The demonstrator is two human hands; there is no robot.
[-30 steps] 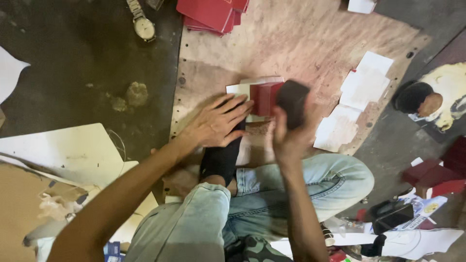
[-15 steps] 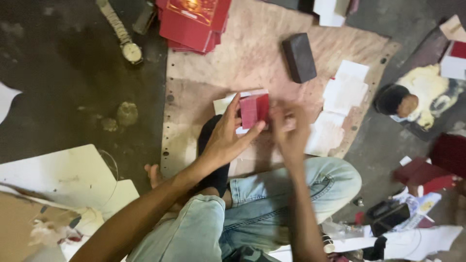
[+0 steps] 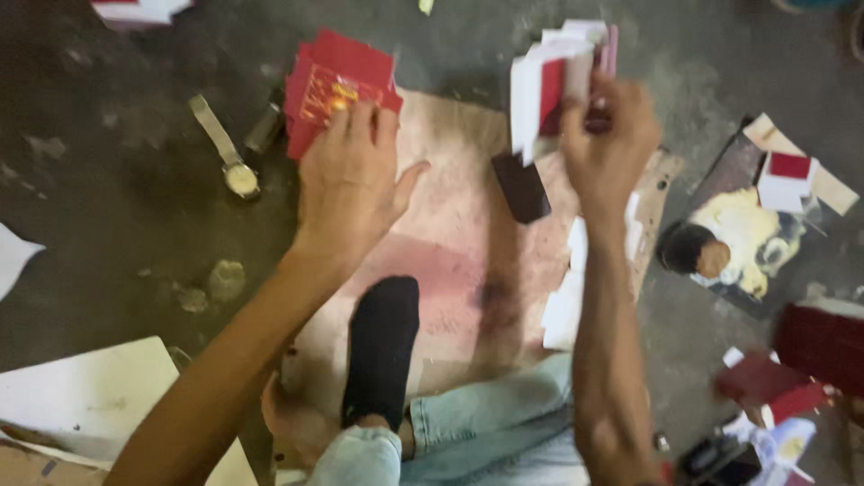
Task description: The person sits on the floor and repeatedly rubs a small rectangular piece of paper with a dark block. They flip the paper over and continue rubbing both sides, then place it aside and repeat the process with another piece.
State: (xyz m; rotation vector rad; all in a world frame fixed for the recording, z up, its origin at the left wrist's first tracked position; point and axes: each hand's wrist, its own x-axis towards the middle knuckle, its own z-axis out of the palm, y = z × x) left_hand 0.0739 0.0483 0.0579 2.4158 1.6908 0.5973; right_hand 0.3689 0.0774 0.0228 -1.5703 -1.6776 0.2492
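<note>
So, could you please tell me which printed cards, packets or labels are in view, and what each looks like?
Red card stack: floor beyond the left hand, rectangular, red with gold print.
Folded card bundle: held up in the right hand, white and red.
Picture sheet: floor at right, yellow and dark.
Small white-and-red card: on that sheet.

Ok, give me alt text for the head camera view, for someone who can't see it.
Seen from above, a seated person's left hand reaches onto a stack of red cards while the right hand lifts a bundle of white and red cards. A dark block lies on the cardboard mat; a wristwatch lies on the floor.
</note>
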